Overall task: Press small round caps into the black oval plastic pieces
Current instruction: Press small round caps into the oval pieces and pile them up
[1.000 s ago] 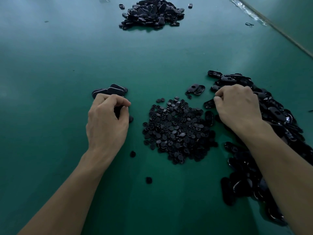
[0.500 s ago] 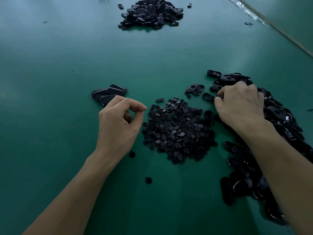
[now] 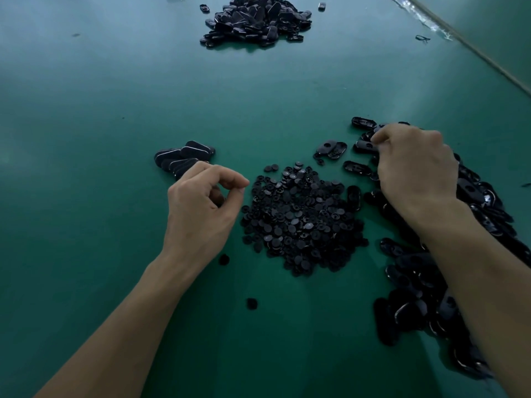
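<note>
1. Black oval plastic piece (image 3: 364, 145) lies flat beyond and to the right of the central heap of small round black caps (image 3: 301, 219). Its long axis runs left to right, with its right end under the right hand (image 3: 416, 168).
2. That hand is curled over the long pile of loose black ovals (image 3: 488, 202) right of the heap, thumb tip touching the piece. I cannot tell whether it grips it.
3. Left hand (image 3: 201, 208) hovers at the heap's left edge, fingers curled narrow, forefinger and thumb pinched tip to tip.
4. One second ago the left hand was down on the short stack of ovals (image 3: 184, 156) beyond and left of the heap; it has since come across to the heap. The right hand has shifted a little farther from the person.
5. One oval (image 3: 354, 196) touches the heap's right edge, pointing away from the person. Two more (image 3: 332, 149) lie just beyond the heap.
6. Two stray caps (image 3: 252, 303) lie on the green table (image 3: 115, 96) nearer than the heap. A second heap of ovals (image 3: 255, 21) sits far beyond.
</note>
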`<state>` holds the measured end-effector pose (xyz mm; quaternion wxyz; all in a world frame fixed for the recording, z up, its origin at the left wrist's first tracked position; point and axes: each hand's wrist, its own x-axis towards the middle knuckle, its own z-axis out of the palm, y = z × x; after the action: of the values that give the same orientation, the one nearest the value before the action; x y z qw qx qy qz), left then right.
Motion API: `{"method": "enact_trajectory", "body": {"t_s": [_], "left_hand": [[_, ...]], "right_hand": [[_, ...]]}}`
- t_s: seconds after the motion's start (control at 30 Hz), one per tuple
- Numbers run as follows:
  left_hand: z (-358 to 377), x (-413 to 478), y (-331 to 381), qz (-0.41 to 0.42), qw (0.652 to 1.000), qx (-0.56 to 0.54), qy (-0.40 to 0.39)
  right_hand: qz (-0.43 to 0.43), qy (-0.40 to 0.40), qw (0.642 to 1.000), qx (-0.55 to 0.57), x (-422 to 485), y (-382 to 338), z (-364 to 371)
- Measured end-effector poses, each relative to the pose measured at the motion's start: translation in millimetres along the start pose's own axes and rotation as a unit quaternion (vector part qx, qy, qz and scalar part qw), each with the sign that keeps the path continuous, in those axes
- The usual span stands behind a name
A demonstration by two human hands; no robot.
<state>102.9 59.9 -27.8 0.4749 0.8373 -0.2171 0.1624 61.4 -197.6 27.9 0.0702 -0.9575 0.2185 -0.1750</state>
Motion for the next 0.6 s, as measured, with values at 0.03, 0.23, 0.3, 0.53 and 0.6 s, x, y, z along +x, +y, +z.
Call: {"method": "enact_trajectory", "body": {"t_s": [0.03, 0.23, 0.3, 0.53, 0.6], "left_hand": [[0, 0, 0, -0.001, 1.000, 0.000, 0.000], [0, -1, 13, -0.020, 0.996, -0.083, 0.011], [0, -3, 20, -0.046, 0.987, -0.154, -0.004], [2, -4, 26, -0.116, 0.951, -0.284, -0.041], [2, -4, 25, -0.122, 0.946, -0.297, -0.039]], "right_hand": [[0.001, 0.018, 1.000, 0.007, 1, 0, -2], [-0.019, 0.042, 0.988, 0.147, -3, -11, -14], [-0.045, -0.016, 0.969, 0.243, -13, -24, -15], [-0.065, -0.180, 0.867, 0.460, -52, -62, 0], [-0.049, -0.183, 0.863, 0.469, -56, -64, 4]]}}
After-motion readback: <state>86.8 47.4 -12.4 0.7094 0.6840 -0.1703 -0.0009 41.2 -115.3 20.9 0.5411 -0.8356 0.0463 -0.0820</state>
